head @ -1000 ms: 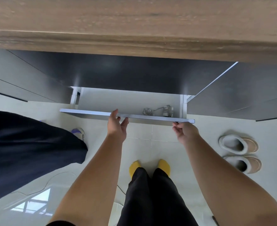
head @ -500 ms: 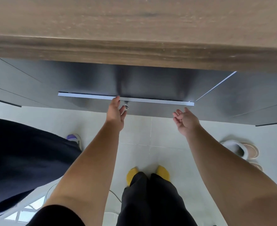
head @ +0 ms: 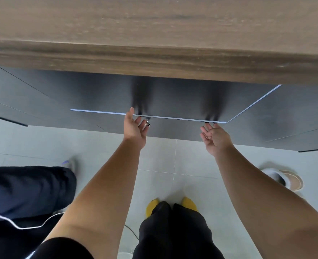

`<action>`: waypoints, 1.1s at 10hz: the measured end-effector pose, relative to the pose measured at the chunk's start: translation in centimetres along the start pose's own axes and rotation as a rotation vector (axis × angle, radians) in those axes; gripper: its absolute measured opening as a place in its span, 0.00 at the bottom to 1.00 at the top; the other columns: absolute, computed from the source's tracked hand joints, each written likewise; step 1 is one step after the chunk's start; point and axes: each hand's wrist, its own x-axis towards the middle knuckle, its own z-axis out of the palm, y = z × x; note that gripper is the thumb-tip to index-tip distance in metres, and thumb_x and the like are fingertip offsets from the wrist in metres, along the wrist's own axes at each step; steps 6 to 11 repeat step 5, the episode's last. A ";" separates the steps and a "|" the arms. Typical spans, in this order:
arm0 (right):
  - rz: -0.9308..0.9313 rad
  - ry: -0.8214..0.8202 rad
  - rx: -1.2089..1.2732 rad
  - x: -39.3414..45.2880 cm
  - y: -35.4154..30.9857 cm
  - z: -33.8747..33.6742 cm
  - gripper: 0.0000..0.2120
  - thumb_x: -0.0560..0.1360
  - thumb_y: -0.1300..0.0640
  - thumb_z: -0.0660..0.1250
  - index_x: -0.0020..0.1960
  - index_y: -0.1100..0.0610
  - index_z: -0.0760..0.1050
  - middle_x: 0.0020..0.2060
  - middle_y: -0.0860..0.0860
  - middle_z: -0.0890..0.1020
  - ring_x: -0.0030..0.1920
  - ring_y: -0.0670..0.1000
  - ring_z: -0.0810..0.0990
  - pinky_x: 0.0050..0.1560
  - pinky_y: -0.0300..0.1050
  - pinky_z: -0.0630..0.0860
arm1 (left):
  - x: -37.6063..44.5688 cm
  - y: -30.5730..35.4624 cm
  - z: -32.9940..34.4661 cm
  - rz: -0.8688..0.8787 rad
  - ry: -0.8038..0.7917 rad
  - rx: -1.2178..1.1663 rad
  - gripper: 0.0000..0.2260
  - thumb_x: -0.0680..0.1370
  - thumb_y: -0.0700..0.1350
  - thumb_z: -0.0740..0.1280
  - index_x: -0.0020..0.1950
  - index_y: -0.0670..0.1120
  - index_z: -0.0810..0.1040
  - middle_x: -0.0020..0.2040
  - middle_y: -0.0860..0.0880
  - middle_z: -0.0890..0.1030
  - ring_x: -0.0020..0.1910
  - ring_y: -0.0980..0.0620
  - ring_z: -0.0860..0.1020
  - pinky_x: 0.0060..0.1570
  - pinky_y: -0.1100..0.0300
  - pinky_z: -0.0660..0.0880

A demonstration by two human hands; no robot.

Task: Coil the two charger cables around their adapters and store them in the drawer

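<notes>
Both hands are opening flat: the left hand (head: 134,128) is touching the drawer (head: 173,128) front, lying at 12 o'clock, the right hand (head: 216,137) just below it (chargers hidden, presumably inside).

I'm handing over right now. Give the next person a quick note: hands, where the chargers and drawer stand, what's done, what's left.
Left hand: open, empty, fingertips at the top edge of the drawer front, beside the small key hanging from it.
Right hand: open, empty, palm up, just short of the drawer front near its right end.
Chargers: not in sight; the drawer looks pushed in, no interior showing, so I cannot confirm from here that they are inside.
Done: drawer appears shut or very nearly so.
Left: press the front flush if any gap remains, then take the hands away.
</notes>
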 end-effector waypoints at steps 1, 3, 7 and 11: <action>-0.024 0.011 -0.035 0.0 -0.2 0.0 0.30 0.76 0.76 0.50 0.73 0.55 0.63 0.71 0.55 0.71 0.69 0.55 0.72 0.66 0.46 0.69 | 0.1 0.2 -0.1 0.009 -0.011 0.020 0.28 0.78 0.59 0.63 0.76 0.51 0.62 0.69 0.47 0.73 0.69 0.47 0.72 0.67 0.54 0.68; 0.008 0.023 -0.035 0.3 -1.2 -0.3 0.25 0.78 0.73 0.50 0.70 0.57 0.66 0.69 0.57 0.73 0.67 0.56 0.74 0.64 0.46 0.70 | -0.1 0.3 0.0 0.034 -0.055 0.111 0.27 0.79 0.60 0.59 0.76 0.54 0.61 0.73 0.48 0.69 0.72 0.47 0.68 0.67 0.50 0.66; 0.054 0.049 -0.122 -3.2 -2.7 -0.9 0.16 0.82 0.60 0.55 0.67 0.57 0.71 0.66 0.54 0.76 0.60 0.55 0.79 0.61 0.46 0.73 | -3.1 0.2 -0.7 0.125 -0.077 0.309 0.22 0.83 0.57 0.53 0.76 0.54 0.63 0.76 0.54 0.65 0.73 0.48 0.66 0.72 0.47 0.63; 0.054 0.049 -0.122 -3.2 -2.7 -0.9 0.16 0.82 0.60 0.55 0.67 0.57 0.71 0.66 0.54 0.76 0.60 0.55 0.79 0.61 0.46 0.73 | -3.1 0.2 -0.7 0.125 -0.077 0.309 0.22 0.83 0.57 0.53 0.76 0.54 0.63 0.76 0.54 0.65 0.73 0.48 0.66 0.72 0.47 0.63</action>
